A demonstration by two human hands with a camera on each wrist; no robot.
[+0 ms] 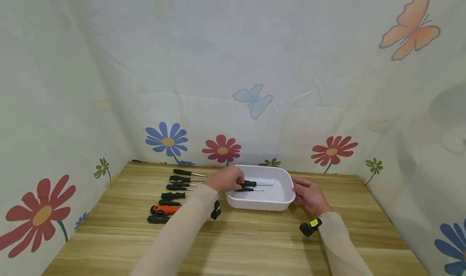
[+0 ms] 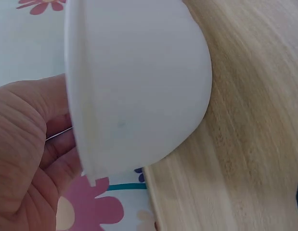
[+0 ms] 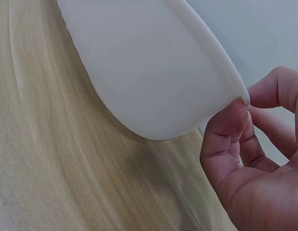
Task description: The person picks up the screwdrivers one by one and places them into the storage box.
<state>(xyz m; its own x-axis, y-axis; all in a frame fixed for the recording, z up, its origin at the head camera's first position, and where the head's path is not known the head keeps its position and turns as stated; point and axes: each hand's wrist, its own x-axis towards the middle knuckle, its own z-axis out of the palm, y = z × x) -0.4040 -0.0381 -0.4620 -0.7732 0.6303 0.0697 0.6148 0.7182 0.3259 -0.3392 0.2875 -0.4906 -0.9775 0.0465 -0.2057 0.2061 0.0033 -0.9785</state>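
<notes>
A white plastic tray (image 1: 260, 205) with rounded corners stands on the wooden table near the back wall. Inside it are black-handled screwdrivers, one (image 1: 250, 183) just above another (image 1: 246, 189), their metal shafts pointing right. My left hand (image 1: 225, 179) reaches over the tray's left rim, its curled fingers at the handle end of a screwdriver; they partly cover it. In the left wrist view, the tray wall (image 2: 139, 86) hides the fingertips of the left hand (image 2: 28, 149). At the opposite end, my right hand (image 3: 254, 154) pinches the tray's rim (image 3: 230, 72) between thumb and finger.
Left of the tray, several screwdrivers lie in a column, handles to the left; among them are an orange-and-black one (image 1: 165, 210) and a black one (image 1: 158, 219) nearest me. My left forearm covers some shafts. A flower-printed curtain (image 1: 196, 106) borders the table (image 1: 251, 243).
</notes>
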